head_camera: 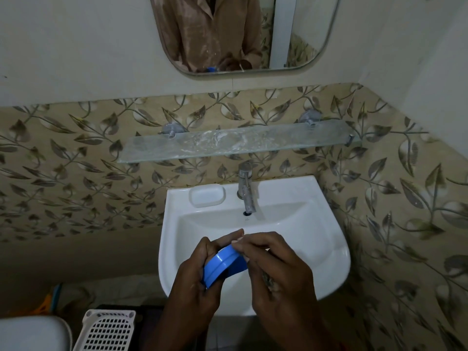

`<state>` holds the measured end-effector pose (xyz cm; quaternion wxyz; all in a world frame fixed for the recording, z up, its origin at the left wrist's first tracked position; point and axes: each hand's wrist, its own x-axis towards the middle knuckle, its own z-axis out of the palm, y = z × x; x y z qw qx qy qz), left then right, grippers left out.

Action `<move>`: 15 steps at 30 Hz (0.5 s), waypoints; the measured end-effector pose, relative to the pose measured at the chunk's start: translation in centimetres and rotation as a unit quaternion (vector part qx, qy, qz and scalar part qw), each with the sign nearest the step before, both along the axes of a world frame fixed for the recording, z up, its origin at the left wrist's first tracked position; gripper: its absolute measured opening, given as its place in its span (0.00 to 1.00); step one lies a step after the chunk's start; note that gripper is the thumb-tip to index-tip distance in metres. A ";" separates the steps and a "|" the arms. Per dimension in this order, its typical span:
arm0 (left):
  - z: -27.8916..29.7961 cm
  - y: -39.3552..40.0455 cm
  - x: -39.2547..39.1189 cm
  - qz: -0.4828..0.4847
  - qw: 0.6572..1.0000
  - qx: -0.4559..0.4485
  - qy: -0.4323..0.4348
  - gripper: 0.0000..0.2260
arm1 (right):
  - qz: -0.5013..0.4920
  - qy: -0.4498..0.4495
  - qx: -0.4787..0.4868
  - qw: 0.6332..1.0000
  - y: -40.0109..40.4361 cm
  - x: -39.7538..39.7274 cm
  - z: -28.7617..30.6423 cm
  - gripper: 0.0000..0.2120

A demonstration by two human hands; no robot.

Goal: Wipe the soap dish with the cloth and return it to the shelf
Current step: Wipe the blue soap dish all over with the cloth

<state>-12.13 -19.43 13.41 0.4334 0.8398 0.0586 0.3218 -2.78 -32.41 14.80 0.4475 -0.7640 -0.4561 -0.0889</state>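
Note:
A blue round soap dish (222,266) is held on edge above the white sink (329,249). My left hand (195,279) grips its left and lower rim. My right hand (276,272) covers the dish's right side, fingertips on the upper rim. A scrap of dull cloth (268,281) shows under my right palm, mostly hidden. The frosted glass shelf (177,145) hangs on the wall above the tap, with white smears near its middle.
A chrome tap (247,188) stands at the back of the sink, with a moulded white soap recess (207,196) to its left. A mirror (243,34) hangs above the shelf. A white perforated basket (107,330) and a toilet tank (30,333) sit at lower left.

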 end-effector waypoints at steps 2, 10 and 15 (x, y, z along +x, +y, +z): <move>-0.3 0.2 -0.2 0.006 0.999 -0.033 -0.006 0.28 | -0.002 0.010 -0.014 1.000 -0.1 0.6 0.0 0.14; -1.2 -0.1 -0.2 0.018 0.989 -0.149 0.010 0.10 | -0.045 0.127 0.011 0.991 -0.7 3.2 -1.8 0.12; -0.6 -0.9 0.5 0.014 0.984 -0.179 -0.015 0.10 | -0.082 0.071 0.030 0.994 -0.6 3.4 -1.3 0.08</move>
